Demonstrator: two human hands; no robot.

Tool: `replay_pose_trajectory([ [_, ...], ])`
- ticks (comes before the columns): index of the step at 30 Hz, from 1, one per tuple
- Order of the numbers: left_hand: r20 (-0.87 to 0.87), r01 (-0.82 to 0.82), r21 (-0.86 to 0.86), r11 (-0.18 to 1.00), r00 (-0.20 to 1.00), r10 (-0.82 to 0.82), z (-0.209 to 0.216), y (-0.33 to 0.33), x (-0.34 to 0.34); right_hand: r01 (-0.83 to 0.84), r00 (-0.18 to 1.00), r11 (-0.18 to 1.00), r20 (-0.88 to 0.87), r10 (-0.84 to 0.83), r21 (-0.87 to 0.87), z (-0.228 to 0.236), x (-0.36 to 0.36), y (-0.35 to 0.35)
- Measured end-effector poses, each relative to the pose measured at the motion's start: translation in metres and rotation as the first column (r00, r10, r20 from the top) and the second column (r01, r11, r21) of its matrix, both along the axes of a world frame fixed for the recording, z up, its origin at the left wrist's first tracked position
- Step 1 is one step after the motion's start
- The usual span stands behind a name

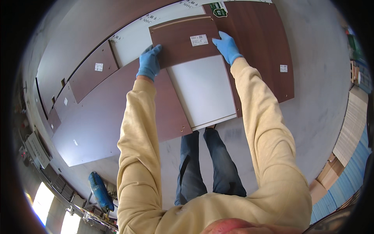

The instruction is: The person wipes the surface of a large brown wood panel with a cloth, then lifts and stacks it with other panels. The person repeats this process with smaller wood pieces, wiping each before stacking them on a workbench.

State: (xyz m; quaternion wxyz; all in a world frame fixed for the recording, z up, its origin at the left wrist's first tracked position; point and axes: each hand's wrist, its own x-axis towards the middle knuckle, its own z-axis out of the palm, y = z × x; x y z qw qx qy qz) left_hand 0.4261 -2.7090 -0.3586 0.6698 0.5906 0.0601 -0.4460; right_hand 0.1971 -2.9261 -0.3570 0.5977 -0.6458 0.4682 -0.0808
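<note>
A small reddish-brown wood panel (pixel 181 46) with a white label and a pale groove along its far edge lies ahead of me, across a white panel (pixel 206 89). My left hand (pixel 149 63), in a blue glove, is closed on its left edge, the thumb resting on top. At the opposite edge my right hand (pixel 227 46), also gloved in blue, grips with its thumb on the edge; its other fingertips are partly hidden. A large brown panel (pixel 259 50) extends to the right. On the left a long brown panel (pixel 117 113) reaches toward me.
Another labelled brown panel (pixel 93 72) lies at the left. White printed sheeting (pixel 132 43) shows behind the panels. Stacked boards (pixel 350 121) stand along the right. A blue wrapped bundle (pixel 100 191) is at the lower left. My legs (pixel 191 167) are close to the panels' near edge.
</note>
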Motion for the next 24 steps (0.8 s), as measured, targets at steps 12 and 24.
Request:
replay_pose_trajectory([
  [12,0.032,-0.076,0.136,0.988,0.997,0.072,-0.046,-0.046,0.081,-0.106,0.961,0.9,-0.278,-0.017,-0.422,-0.011,0.094,-0.025],
  [24,0.12,-0.212,0.074,0.974,0.972,0.202,-0.07,-0.065,0.097,-0.397,0.896,0.575,-0.438,0.073,-0.716,-0.024,0.1,-0.013],
])
